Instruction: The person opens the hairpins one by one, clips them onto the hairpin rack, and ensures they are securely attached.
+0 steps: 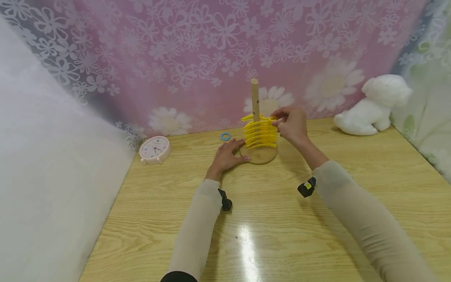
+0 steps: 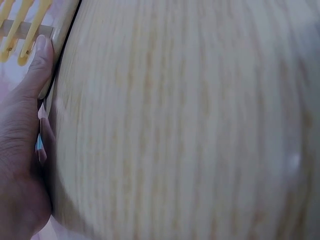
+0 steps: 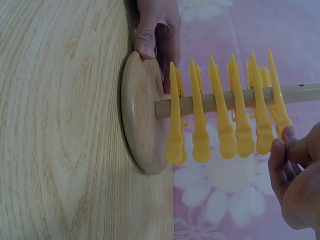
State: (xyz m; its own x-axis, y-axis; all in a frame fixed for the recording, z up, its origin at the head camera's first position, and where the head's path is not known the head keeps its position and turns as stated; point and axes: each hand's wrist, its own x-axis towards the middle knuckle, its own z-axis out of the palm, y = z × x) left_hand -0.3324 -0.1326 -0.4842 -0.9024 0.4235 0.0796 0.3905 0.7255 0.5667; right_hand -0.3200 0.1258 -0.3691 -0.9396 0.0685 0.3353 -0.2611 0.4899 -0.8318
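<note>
A round wooden base (image 1: 259,156) bears an upright wooden rod (image 1: 255,98). Several yellow hair clips (image 1: 258,135) are stacked along the rod, each astride it. My right hand (image 1: 293,122) pinches the wide end of the topmost yellow hair clip (image 3: 277,97) between thumb and fingers; that clip sits tilted against the rod, above the others. At the base's left side, my left hand (image 1: 227,154) holds the rim, its thumb (image 3: 146,42) at the near edge and its fingers round the far side. In the left wrist view only the thumb side of that hand shows.
A blue ring (image 1: 225,136) lies behind the left hand, near the table's back edge. Further left stands a pink clock (image 1: 155,150). A white plush dog (image 1: 377,103) sits at the back right. Flowered cloth (image 1: 211,70) hangs behind the wooden table (image 1: 275,235).
</note>
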